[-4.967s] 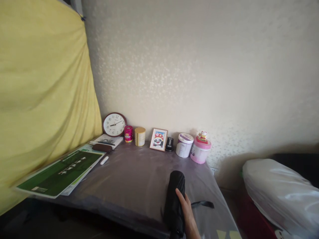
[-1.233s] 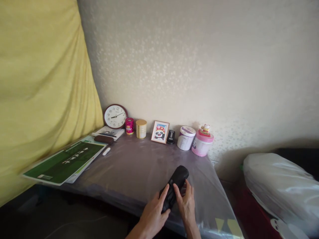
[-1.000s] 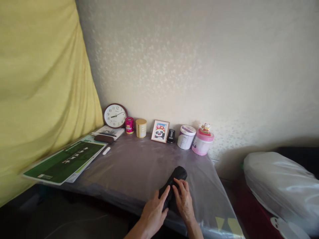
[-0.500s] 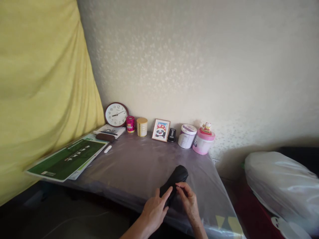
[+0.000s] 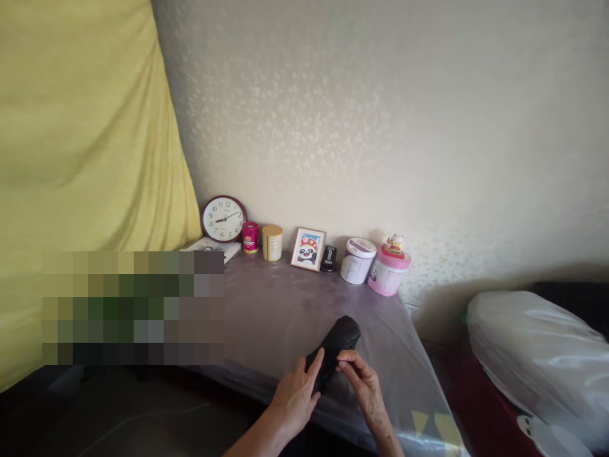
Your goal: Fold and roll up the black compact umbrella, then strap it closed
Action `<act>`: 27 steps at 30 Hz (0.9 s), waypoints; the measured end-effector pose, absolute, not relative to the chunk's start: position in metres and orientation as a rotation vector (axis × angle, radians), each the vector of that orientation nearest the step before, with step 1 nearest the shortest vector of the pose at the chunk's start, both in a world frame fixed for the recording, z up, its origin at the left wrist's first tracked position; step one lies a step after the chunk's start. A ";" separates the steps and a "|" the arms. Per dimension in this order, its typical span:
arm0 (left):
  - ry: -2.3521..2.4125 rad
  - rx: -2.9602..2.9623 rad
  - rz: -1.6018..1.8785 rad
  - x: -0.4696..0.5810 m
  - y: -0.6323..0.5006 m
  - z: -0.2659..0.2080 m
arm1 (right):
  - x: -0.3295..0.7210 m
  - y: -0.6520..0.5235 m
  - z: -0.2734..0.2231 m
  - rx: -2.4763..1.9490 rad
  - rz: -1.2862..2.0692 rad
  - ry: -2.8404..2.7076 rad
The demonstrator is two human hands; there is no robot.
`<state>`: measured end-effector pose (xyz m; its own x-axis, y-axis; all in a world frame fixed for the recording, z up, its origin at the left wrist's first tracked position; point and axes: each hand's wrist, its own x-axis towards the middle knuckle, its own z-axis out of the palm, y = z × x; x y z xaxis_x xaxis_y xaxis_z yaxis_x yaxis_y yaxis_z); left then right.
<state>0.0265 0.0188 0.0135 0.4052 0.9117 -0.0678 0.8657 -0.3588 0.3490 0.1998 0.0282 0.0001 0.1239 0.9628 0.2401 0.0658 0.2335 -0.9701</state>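
Note:
A long, soft black bundle [image 5: 340, 336], perhaps a folded umbrella or a pouch, lies slantwise on the table near its front edge, its rounded end pointing away to the right. My left hand [image 5: 297, 390] grips its near left part, forefinger stretched along the top. At its right side my right hand [image 5: 364, 377] is closed in a pinch, thumb against forefinger. Whatever those fingertips hold is too small to make out. The near end of the bundle is partly hidden by my left hand.
Along the wall stand a clock [image 5: 224, 219], a pink can [image 5: 250, 237], a yellow-lidded tub [image 5: 272, 244], a panda picture frame [image 5: 308, 249], a black stapler-like thing [image 5: 328, 259] and two round tubs [image 5: 358, 261]. A yellow curtain [image 5: 90, 158] hangs left; a plastic-wrapped bundle [image 5: 542, 355] sits right.
My right hand's pinched fingertips have shifted slightly right and down along the black bundle. My left hand stays on it, its forefinger a little higher. A pixelated patch now covers the green board at left.

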 end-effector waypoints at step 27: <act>1.555 2.344 0.195 0.022 0.013 0.000 | 0.170 0.073 0.017 -1.435 0.584 -1.582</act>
